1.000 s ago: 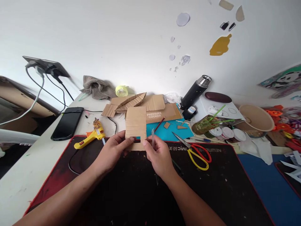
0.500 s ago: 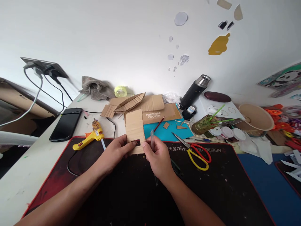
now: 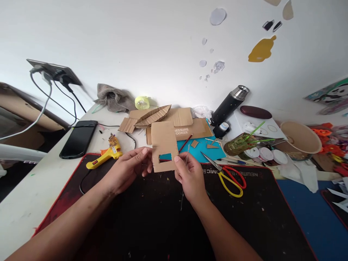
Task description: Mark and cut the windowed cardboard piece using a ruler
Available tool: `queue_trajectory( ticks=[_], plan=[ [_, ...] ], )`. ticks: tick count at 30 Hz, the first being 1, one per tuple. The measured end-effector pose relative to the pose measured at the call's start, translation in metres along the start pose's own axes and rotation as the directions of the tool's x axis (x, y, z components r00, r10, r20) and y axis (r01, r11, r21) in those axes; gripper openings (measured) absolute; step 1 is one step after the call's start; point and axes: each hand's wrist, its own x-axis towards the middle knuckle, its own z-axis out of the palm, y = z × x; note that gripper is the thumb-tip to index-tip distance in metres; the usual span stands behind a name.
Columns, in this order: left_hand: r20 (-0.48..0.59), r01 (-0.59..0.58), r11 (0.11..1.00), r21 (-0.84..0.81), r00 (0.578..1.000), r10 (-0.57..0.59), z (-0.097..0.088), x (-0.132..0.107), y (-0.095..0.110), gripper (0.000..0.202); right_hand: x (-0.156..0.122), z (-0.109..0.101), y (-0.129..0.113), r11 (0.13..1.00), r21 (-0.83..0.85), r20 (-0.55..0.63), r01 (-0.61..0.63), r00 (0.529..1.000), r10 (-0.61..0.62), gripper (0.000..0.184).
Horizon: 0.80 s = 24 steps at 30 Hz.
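An upright piece of cardboard [image 3: 163, 139] with a rectangular cut-out near its lower edge is held in front of me. My right hand [image 3: 190, 177] pinches its lower right edge, the thumb on the face towards me. The same hand also carries a thin, greyish, strip-like tool [image 3: 182, 203], whose kind I cannot make out; it sticks out above and below the fist. Beside the left edge is my left hand [image 3: 130, 166], thumb and fingers apart; whether its fingertips touch the cardboard is unclear. Through the cut-out, a blue sheet shows.
A yellow glue gun [image 3: 104, 156] and a black phone [image 3: 78, 139] lie left. Red-and-yellow-handled scissors [image 3: 225, 175] rest right on the dark mat [image 3: 152, 224]. Behind are cardboard pieces [image 3: 183, 117], a pencil [image 3: 186, 142], a black flask [image 3: 230, 105] and a green-tinted jar [image 3: 235, 145].
The cardboard has turned to face me more squarely, and its cut-out now shows through. My left thumb has come off it, with that hand drawn slightly leftward. My right hand keeps its pinch.
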Motion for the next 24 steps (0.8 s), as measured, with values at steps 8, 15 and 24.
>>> queue_trajectory(
  ticks=[8, 15, 24],
  plan=[
    [0.066, 0.074, 0.991, 0.108, 0.995, -0.081, 0.012, 0.0, -0.004, 0.047, -0.003, 0.002, 0.006, 0.999, -0.025, 0.002, -0.024, 1.0, 0.024, 0.043],
    [0.0, 0.063, 0.977, 0.204, 0.998, -0.064, 0.013, 0.001, -0.011, 0.046, -0.01, 0.002, 0.015, 0.989, -0.146, 0.024, 0.003, 1.0, 0.001, 0.038],
    [-0.006, 0.084, 0.956, 0.283, 0.996, -0.086, 0.015, 0.002, -0.011, 0.036, -0.012, 0.004, 0.014, 0.986, -0.166, 0.031, -0.005, 0.999, 0.01, 0.038]
  ],
)
